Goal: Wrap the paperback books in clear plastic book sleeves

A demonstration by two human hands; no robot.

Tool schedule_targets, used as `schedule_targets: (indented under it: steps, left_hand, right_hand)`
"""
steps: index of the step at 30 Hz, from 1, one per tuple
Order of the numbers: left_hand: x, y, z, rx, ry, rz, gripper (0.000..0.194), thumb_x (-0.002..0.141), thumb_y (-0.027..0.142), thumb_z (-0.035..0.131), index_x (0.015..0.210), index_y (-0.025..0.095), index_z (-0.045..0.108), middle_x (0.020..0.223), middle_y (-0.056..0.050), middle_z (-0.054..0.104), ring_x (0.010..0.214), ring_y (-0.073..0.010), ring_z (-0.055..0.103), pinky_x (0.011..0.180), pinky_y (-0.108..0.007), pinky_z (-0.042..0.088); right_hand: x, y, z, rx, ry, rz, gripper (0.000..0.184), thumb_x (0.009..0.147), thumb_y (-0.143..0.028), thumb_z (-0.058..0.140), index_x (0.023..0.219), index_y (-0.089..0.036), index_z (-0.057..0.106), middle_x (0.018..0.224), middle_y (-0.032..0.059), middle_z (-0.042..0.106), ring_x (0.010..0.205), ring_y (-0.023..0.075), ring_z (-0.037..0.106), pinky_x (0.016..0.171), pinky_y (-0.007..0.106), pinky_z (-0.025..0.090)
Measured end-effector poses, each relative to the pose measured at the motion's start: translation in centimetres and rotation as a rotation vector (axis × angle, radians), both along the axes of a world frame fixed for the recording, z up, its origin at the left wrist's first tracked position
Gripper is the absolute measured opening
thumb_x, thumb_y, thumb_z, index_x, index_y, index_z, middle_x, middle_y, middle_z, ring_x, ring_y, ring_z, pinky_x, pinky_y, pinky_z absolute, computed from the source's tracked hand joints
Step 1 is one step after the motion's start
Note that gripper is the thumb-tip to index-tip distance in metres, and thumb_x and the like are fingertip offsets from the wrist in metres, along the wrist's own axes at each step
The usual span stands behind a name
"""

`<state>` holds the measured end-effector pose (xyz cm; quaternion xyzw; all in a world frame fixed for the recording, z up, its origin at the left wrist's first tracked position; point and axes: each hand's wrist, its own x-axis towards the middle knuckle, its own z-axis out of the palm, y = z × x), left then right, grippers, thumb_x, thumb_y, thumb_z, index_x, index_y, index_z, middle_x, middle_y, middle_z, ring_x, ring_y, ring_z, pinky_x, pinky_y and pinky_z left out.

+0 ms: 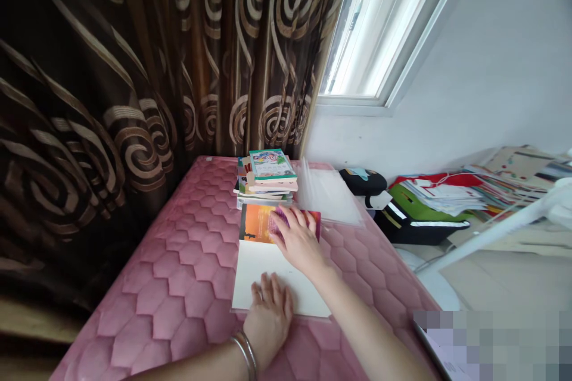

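Note:
An open book [286, 286] lies on the pink quilted mattress [179, 286], with a blank white page towards me and an orange and purple printed part at its far side. My left hand [270, 315], with silver bangles at the wrist, presses flat on the near edge of the white page, fingers stretched out. Spread across the printed part is my right hand [297, 241], palm down with the fingers apart. Just beyond the book stands a stack of books [270, 175], the top one with a teal-edged picture cover. To its right lie clear plastic sheets [330, 196].
Brown swirl-patterned curtains [250, 47] hang at the left and back, beside a window [370, 24]. Right of the mattress are a black pouch [364, 180], a green and black bag [415, 214] under papers, and a slanting white pole [487, 235].

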<state>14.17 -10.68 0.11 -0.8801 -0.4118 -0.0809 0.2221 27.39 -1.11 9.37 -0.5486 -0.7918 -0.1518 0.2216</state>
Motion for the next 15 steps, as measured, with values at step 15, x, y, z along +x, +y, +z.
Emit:
schedule_targets:
  steps: [15]
  left_hand:
    - [-0.9, -2.0, 0.3, 0.114, -0.036, -0.050, 0.034, 0.091, 0.023, 0.046, 0.118, 0.012, 0.065, 0.117, -0.018, 0.067, 0.105, -0.0318, 0.065, 0.076, -0.044, 0.052]
  right_hand:
    - [-0.4, -2.5, -0.5, -0.029, -0.029, -0.018, 0.044, 0.092, -0.039, 0.051, 0.134, -0.025, 0.052, 0.140, 0.0099, 0.050, 0.125, 0.0297, 0.040, 0.105, 0.050, 0.023]
